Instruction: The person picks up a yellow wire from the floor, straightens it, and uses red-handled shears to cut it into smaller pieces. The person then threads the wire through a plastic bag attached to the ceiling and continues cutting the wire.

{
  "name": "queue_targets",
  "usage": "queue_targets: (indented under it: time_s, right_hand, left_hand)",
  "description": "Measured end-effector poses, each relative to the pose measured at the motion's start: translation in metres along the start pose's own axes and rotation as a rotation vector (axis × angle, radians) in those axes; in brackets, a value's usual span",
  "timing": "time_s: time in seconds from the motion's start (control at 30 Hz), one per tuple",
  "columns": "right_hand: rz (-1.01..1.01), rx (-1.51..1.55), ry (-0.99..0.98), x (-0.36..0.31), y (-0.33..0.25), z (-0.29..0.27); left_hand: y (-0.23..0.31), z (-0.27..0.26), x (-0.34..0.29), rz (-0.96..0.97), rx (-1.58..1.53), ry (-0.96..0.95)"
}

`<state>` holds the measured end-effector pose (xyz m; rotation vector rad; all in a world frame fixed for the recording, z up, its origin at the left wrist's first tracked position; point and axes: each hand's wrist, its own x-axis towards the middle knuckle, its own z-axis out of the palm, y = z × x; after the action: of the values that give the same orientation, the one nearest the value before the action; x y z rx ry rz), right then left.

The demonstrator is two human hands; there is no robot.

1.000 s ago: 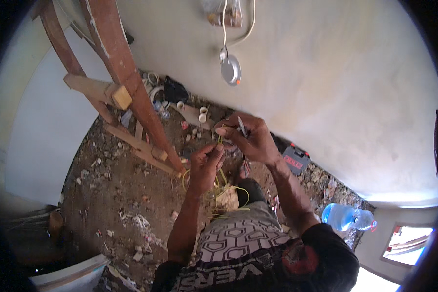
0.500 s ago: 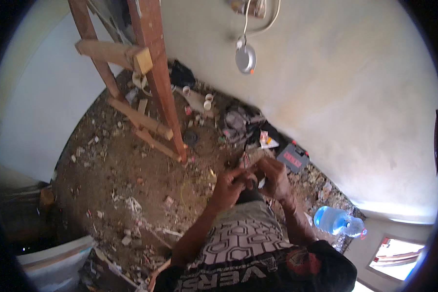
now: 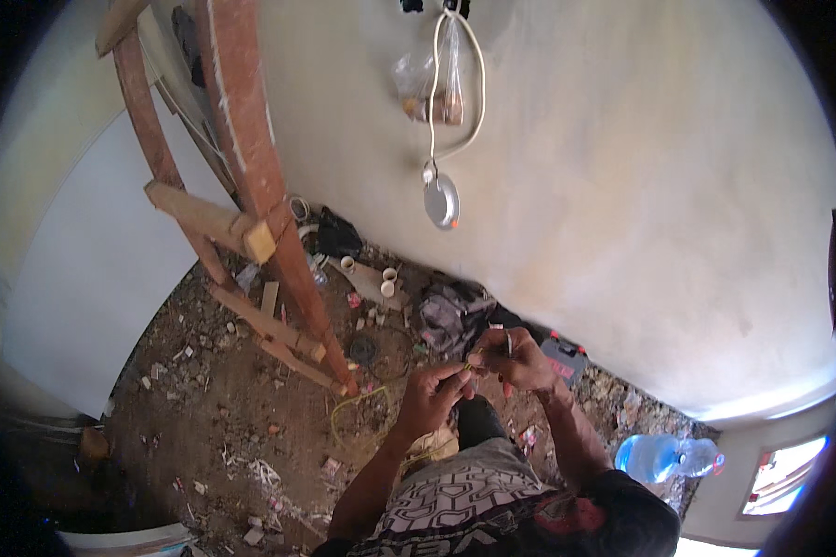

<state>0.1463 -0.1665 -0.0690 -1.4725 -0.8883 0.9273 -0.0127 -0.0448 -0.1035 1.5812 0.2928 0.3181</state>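
Note:
In front of my body, both hands meet at a thin yellow-green wire (image 3: 360, 397). My left hand (image 3: 429, 397) is closed, pinching it between thumb and fingers. The wire droops in a loose loop to the left of that hand and passes down beside my leg. My right hand (image 3: 522, 364) is closed too, its thumb and forefinger at the wire's end by the left fingertips. A slim, pale tool (image 3: 508, 343) pokes up between its fingers, and a bit of red shows below the hand; the fingers hide the tool's kind.
A wooden ladder (image 3: 251, 158) stands at left. A round lamp (image 3: 442, 201) hangs by white cable on the wall. On the rubble-strewn floor lie a grey bag (image 3: 448, 316), paper cups (image 3: 388, 288), a dark tool case (image 3: 565, 357) and a large blue-tinted water bottle (image 3: 648, 458).
My view has tilted up, showing more wall and the hanging lamp. The yellow-green wire loop now shows clearly by my left hand. My hands stay close together.

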Motion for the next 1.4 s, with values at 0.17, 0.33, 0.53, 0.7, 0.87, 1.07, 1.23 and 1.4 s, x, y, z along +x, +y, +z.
queue_targets:
  time_s: [0.17,0.33,0.53,0.7,0.87,1.07,1.23,1.4]
  right_hand:
    - [-0.023,0.108,0.015,0.063,0.005,-0.051]
    - [0.374,0.825,0.149,0.105,0.081,-0.116]
    - [0.786,0.896,0.086,0.089,0.175,-0.133]
    - [0.664,0.898,-0.065,0.076,0.195,-0.145]
    - [0.547,0.29,-0.003,0.083,0.156,-0.136]
    - [0.074,0.085,0.213,0.158,0.018,-0.16]
    - [-0.072,0.088,0.377,0.203,-0.073,-0.154]
    - [-0.27,0.006,0.437,0.242,-0.099,-0.145]
  left_hand:
    - [-0.017,0.001,0.074,0.115,-0.094,0.16]
    - [-0.011,-0.019,0.169,-0.026,-0.213,0.35]
    - [0.0,-0.05,0.237,0.04,-0.381,0.607]
    - [0.019,-0.063,0.283,0.115,-0.386,0.586]
    - [0.051,-0.071,0.308,0.121,-0.312,0.503]
    - [0.073,-0.079,0.32,0.106,-0.331,0.337]
    - [0.09,-0.073,0.325,0.06,-0.413,0.151]
    - [0.087,-0.068,0.329,0.05,-0.42,0.033]
